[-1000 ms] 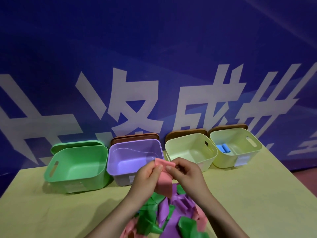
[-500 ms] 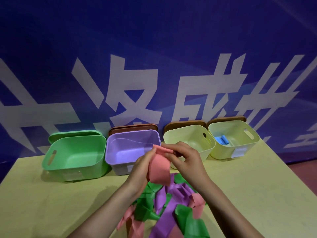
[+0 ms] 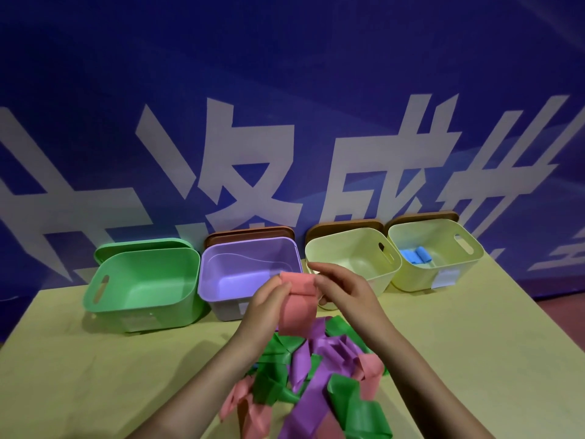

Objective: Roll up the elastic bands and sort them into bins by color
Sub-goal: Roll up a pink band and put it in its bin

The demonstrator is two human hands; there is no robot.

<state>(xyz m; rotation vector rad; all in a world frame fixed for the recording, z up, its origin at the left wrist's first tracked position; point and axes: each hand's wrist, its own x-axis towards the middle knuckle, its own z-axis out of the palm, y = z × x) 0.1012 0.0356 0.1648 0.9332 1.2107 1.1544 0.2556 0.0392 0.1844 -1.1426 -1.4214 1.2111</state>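
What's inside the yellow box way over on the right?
The far-right yellow bin holds blue rolled bands, lying on its floor by the left wall. Its near wall hides the front of the floor, so anything there cannot be seen.

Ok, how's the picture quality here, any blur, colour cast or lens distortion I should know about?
Head view: dim, with a blue-violet cast from the banner; wide-angle bending bows the table edges; the bins stay sharp, while the left hand, right hand and pink band look slightly soft; soft shadows under the forearms, no glare.
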